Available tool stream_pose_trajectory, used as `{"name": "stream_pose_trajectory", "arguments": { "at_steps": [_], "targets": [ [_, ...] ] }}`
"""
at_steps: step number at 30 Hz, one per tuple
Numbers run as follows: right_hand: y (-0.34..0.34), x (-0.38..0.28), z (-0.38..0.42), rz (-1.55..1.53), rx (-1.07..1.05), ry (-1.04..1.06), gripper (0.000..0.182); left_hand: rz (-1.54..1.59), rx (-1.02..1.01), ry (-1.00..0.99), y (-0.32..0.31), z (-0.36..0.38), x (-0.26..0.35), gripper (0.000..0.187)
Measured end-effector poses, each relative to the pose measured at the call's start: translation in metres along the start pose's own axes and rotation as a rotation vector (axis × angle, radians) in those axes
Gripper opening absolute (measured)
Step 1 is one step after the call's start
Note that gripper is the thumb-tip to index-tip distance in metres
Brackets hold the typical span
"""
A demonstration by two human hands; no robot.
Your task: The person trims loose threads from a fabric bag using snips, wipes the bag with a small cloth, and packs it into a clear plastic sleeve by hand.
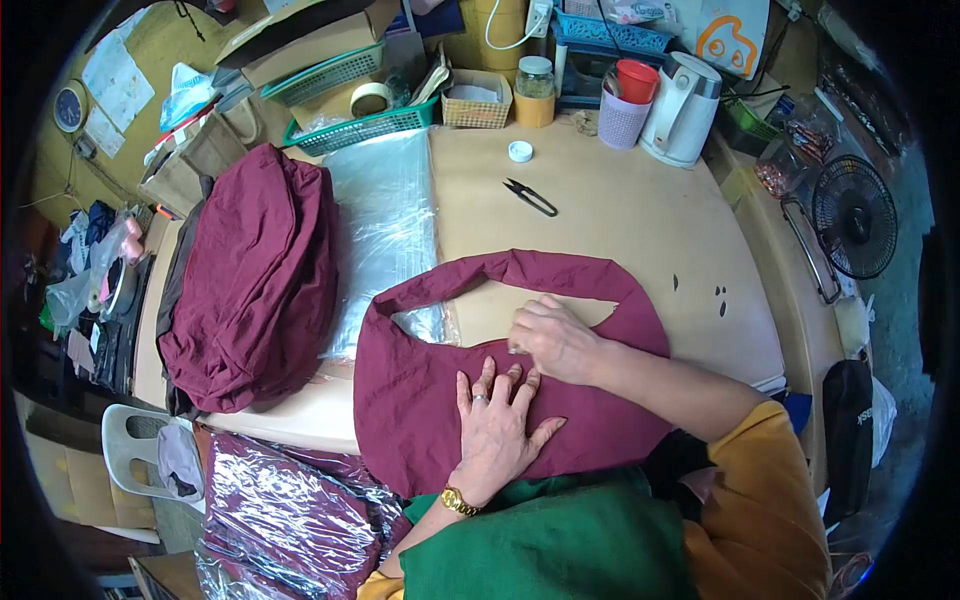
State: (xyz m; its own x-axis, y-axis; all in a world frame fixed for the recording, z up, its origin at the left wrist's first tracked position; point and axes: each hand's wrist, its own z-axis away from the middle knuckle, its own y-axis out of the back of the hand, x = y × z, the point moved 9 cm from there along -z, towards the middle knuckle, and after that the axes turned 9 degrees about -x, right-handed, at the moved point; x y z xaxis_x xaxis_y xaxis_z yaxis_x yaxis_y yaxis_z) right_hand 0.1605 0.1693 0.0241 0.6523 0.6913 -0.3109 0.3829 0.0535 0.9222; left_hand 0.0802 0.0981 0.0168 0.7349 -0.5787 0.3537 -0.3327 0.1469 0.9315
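A maroon cloth shoulder bag (415,400) lies flat on the table in front of me, its wide strap looping away at the top. My left hand (495,430), with a ring and a gold watch, presses palm down on the bag's body, fingers spread. Just beyond those fingertips, my right hand (555,340) is closed in a pinch at the bag's upper edge, by the strap opening. What sits between its fingers is too small and hidden to make out. Black thread snips (530,197) rest on the table beyond the strap.
A pile of maroon bags (250,280) stands at left, beside clear plastic sleeves (380,200). Wrapped maroon packs (290,510) are at lower left. Along the back are a green basket (365,127), a jar (535,80), a lilac cup (623,120) and a white kettle (680,110).
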Motion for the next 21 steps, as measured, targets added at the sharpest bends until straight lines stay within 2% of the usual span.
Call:
{"name": "stream_pose_trajectory", "arguments": {
  "at_steps": [5,9,13,15,17,18,19,21],
  "targets": [
    [-0.004,-0.004,-0.009,-0.059,0.054,-0.009,0.010,-0.005,-0.038,0.037,-0.003,0.000,-0.002,0.065],
    [0.007,0.011,0.012,-0.063,0.015,-0.080,0.008,0.025,0.022,0.010,0.002,0.000,-0.001,0.062],
    [0.000,0.001,-0.009,-0.039,0.069,-0.023,0.005,-0.012,-0.006,0.004,-0.002,-0.001,0.001,0.064],
    [-0.005,0.000,-0.014,-0.041,0.049,-0.061,0.005,-0.015,-0.026,0.017,-0.002,-0.001,0.002,0.064],
    [-0.006,0.006,-0.013,-0.142,0.092,-0.040,0.007,-0.022,-0.048,0.032,-0.004,-0.001,0.001,0.063],
    [-0.005,0.012,-0.012,0.007,0.109,-0.027,0.008,-0.010,-0.011,0.024,-0.003,0.000,0.001,0.063],
    [0.009,0.026,-0.011,0.183,0.064,-0.124,0.008,0.002,0.026,0.014,-0.001,0.000,0.002,0.063],
    [0.031,0.053,0.001,0.083,0.129,-0.254,0.010,-0.007,0.020,0.016,0.001,0.001,0.003,0.063]
  ]
}}
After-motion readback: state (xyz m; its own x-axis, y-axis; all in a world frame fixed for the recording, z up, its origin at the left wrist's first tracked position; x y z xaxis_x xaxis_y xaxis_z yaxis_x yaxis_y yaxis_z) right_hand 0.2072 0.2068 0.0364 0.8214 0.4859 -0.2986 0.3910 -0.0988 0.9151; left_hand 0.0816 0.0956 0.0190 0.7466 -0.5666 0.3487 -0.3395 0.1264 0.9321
